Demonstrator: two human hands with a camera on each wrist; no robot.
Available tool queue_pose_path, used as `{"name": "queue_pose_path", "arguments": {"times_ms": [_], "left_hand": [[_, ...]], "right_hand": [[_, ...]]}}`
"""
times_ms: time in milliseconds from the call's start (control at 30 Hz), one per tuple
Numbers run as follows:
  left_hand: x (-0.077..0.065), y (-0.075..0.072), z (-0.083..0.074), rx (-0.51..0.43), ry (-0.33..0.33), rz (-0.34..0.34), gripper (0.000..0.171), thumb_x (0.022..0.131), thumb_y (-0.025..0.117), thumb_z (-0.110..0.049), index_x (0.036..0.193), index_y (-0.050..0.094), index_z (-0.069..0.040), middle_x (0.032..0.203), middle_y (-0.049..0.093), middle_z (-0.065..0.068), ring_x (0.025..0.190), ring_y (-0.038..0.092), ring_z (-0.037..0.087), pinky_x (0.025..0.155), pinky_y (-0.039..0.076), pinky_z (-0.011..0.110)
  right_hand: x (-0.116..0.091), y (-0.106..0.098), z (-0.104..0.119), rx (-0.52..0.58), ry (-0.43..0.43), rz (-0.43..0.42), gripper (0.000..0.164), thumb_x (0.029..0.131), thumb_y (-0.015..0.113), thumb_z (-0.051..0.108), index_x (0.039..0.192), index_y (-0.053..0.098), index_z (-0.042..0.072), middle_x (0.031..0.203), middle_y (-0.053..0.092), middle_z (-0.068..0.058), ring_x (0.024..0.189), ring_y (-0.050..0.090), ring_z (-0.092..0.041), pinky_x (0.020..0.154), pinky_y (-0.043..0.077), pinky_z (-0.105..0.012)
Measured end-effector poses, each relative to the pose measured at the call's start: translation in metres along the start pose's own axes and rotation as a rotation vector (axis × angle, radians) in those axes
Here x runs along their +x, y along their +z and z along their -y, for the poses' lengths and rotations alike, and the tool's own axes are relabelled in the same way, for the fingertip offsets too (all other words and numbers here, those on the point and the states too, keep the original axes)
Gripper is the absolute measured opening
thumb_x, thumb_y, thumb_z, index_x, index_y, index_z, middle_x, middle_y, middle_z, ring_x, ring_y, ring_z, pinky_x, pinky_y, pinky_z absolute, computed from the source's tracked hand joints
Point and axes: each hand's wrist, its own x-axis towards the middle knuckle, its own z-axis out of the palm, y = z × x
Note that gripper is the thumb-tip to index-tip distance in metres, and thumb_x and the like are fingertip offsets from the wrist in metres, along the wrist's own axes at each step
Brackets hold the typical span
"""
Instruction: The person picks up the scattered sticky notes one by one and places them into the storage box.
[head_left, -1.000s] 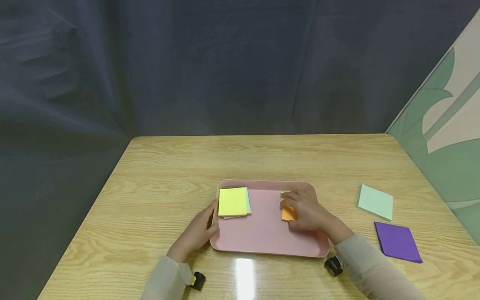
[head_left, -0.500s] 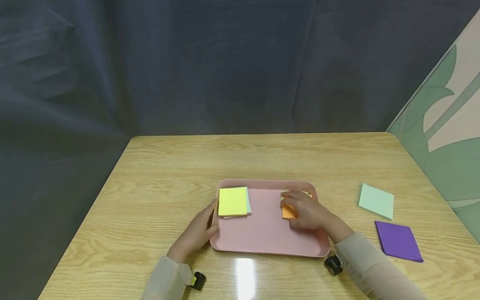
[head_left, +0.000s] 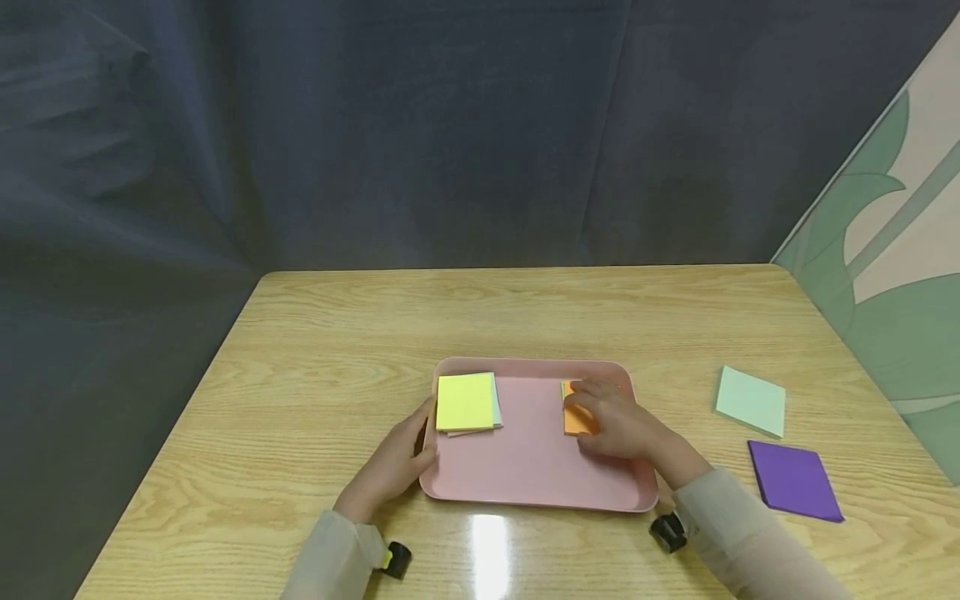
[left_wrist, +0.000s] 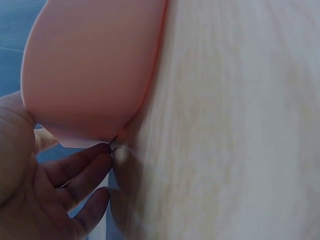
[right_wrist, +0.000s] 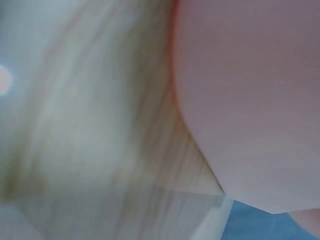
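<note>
My left hand (head_left: 393, 462) holds the left end of a pink tray (head_left: 525, 475), thumb at the rim and fingers along the outer side. In the left wrist view, its fingertips (left_wrist: 102, 150) sit right by the tray's lower corner. Inside the tray on the right, my right hand (head_left: 618, 425) grips an orange sticky note pad (head_left: 573, 421) between thumb and fingers, covering much of it. A thin yellow-green edge shows beneath that pad. A yellow sticky note pad (head_left: 465, 402) tops a stack at the tray's left, with a pale blue one (head_left: 497, 406) peeking out underneath.
To the right of the tray, a mint green sticky note pad (head_left: 750, 402) lies on the wooden table (head_left: 360, 325). A purple square (head_left: 797, 481) lies just in front of it. Dark cloth (head_left: 450, 133) hangs behind the table.
The orange pad has shifted slightly away from me and now covers the green strip that showed above it. My left hand and the tray stay put.
</note>
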Motion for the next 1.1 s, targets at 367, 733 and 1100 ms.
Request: {"name": "queue_pose_path", "arguments": {"times_ms": [367, 733, 1100], "left_hand": [[-0.001, 0.0, -0.001, -0.001, -0.026, 0.007, 0.067, 0.083, 0.051, -0.01, 0.139, 0.014, -0.009, 0.138, 0.024, 0.01, 0.123, 0.025, 0.024, 0.099, 0.022, 0.039], [-0.003, -0.001, -0.004, -0.025, -0.036, 0.012, 0.066, 0.083, 0.05, -0.01, 0.139, 0.014, -0.01, 0.138, 0.024, 0.011, 0.123, 0.025, 0.024, 0.099, 0.022, 0.04], [-0.003, 0.0, -0.004, -0.012, -0.035, 0.009, 0.066, 0.083, 0.05, -0.011, 0.139, 0.014, -0.01, 0.138, 0.025, 0.01, 0.123, 0.025, 0.025, 0.099, 0.022, 0.04]], "right_hand": [[-0.009, -0.012, -0.003, -0.033, 0.001, -0.141, 0.038, 0.068, 0.068, 0.014, 0.102, 0.057, 0.001, 0.115, 0.047, -0.02, 0.105, 0.043, -0.034, 0.085, 0.036, -0.046], [-0.027, -0.026, -0.019, 0.049, 0.082, -0.209, 0.04, 0.071, 0.065, 0.008, 0.108, 0.055, -0.003, 0.117, 0.047, -0.022, 0.108, 0.039, -0.037, 0.086, 0.033, -0.052], [-0.052, -0.038, -0.045, 0.108, 0.237, -0.2, 0.036, 0.075, 0.059, 0.003, 0.109, 0.051, -0.005, 0.116, 0.044, -0.027, 0.11, 0.032, -0.044, 0.086, 0.028, -0.058]]}}
